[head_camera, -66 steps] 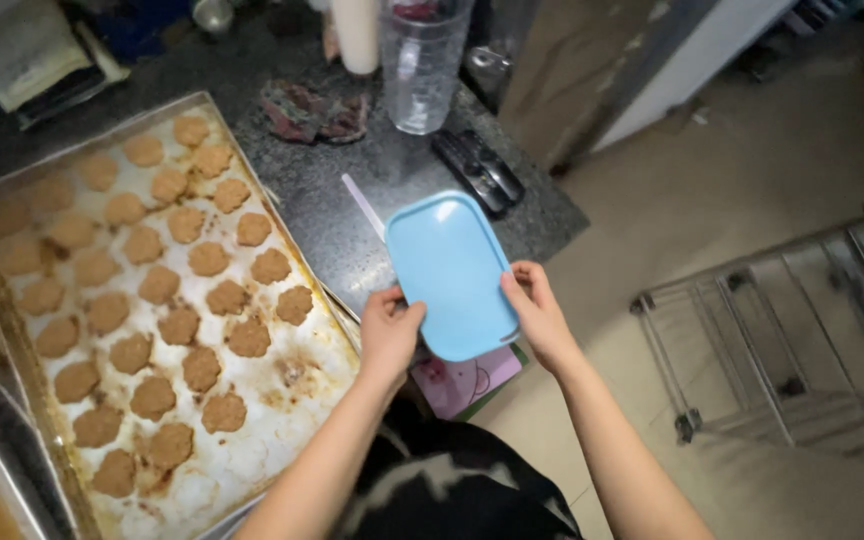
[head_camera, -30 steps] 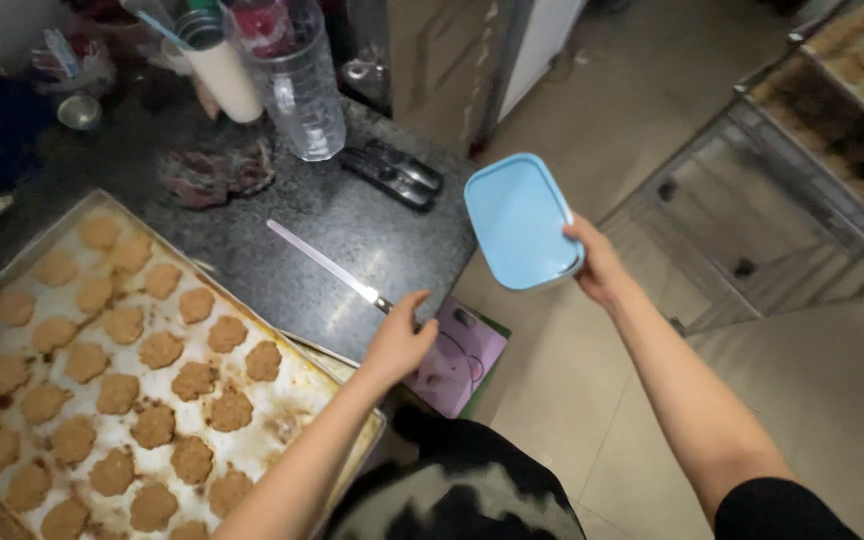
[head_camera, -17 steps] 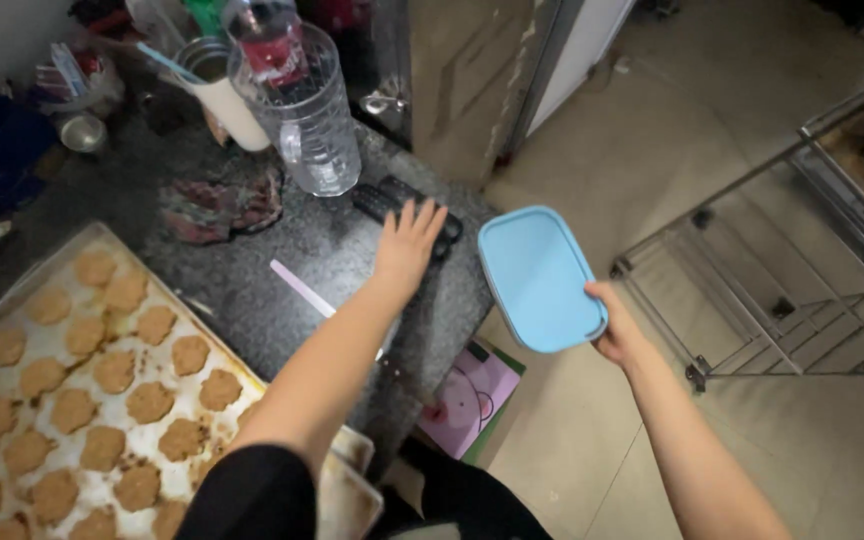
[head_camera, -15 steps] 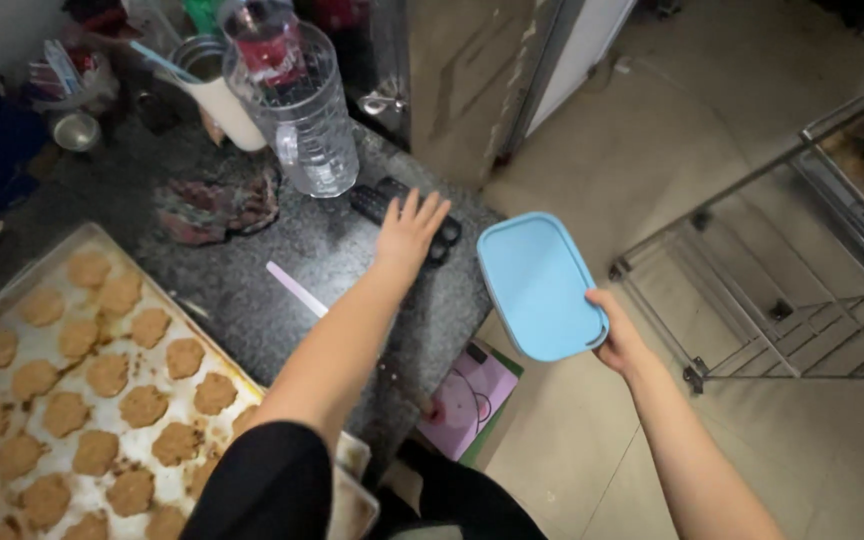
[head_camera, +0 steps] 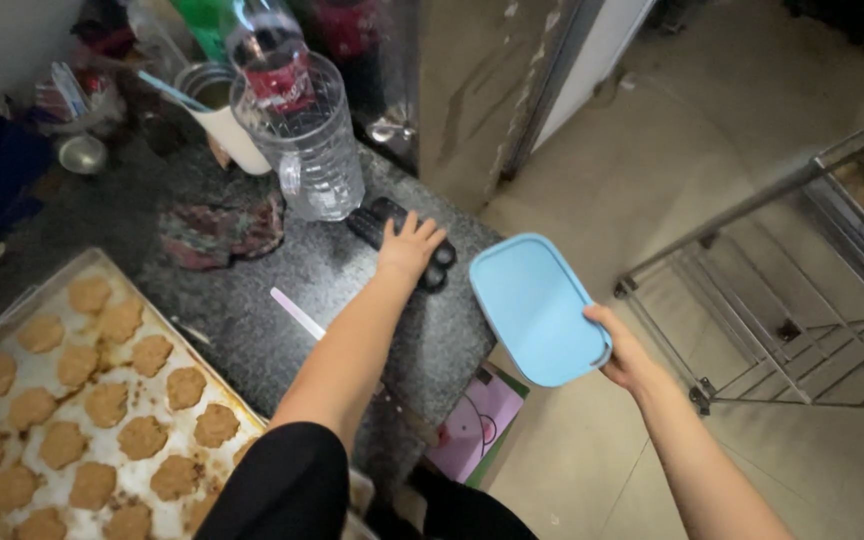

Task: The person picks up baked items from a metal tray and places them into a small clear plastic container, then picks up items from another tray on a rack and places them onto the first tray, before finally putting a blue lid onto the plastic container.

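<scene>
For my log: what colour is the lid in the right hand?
Light blue lid, held by the right hand; head view.

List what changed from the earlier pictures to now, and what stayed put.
The left hand let go of the blue lid and reached across the dark counter to land on the black object beside the clear plastic jug. The right hand alone carried the lid out past the counter edge. The tray of cookies and the pink-handled knife stayed put.

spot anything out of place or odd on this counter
Nothing is spilled or broken. Two things stand out: the blue lid is held out past the counter edge over the floor by the right hand, and a crumpled cloth lies bunched beside the clear plastic jug. The left hand rests on a black object.
</scene>
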